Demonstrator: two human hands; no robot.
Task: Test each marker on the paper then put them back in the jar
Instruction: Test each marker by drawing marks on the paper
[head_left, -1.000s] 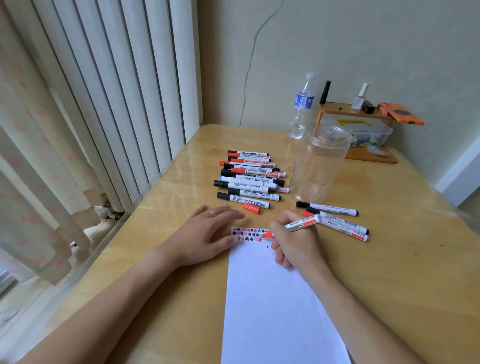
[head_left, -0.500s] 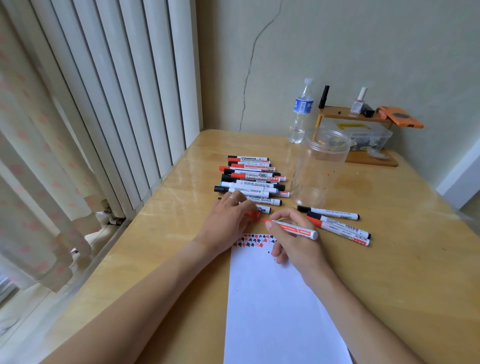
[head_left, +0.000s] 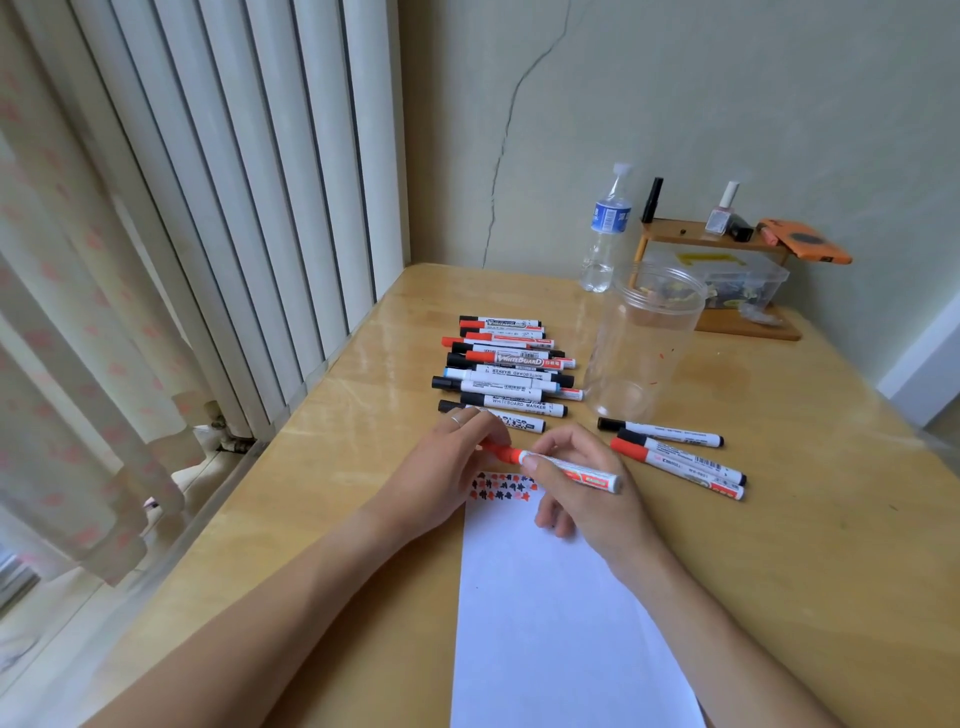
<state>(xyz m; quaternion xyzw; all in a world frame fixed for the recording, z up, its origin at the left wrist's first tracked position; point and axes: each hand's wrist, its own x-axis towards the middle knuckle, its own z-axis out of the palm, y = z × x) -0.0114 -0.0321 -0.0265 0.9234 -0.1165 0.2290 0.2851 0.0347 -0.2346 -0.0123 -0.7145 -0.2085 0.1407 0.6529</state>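
Presently the glossy wooden table (head_left: 779, 545) carries a long white sheet of paper (head_left: 550, 623) at the near middle, blank save for a band of red and black test marks (head_left: 501, 488) along its far edge. Far right stands the clear plastic jar (head_left: 644, 343), cylindrical, upright and empty. Left of it lies a stacked row of markers (head_left: 506, 371), slim white barrels with red, black and blue caps; three more markers (head_left: 675, 452) lie right of the paper. A second ago the red marker (head_left: 569, 470) was uncapped with its tip at the paper; it is now lifted and level. The left hand (head_left: 441, 467) pinches the red cap, pressing it on, while the right hand (head_left: 582, 488) grips the barrel. Judgement: this marker's test is finished, jar return outstanding.
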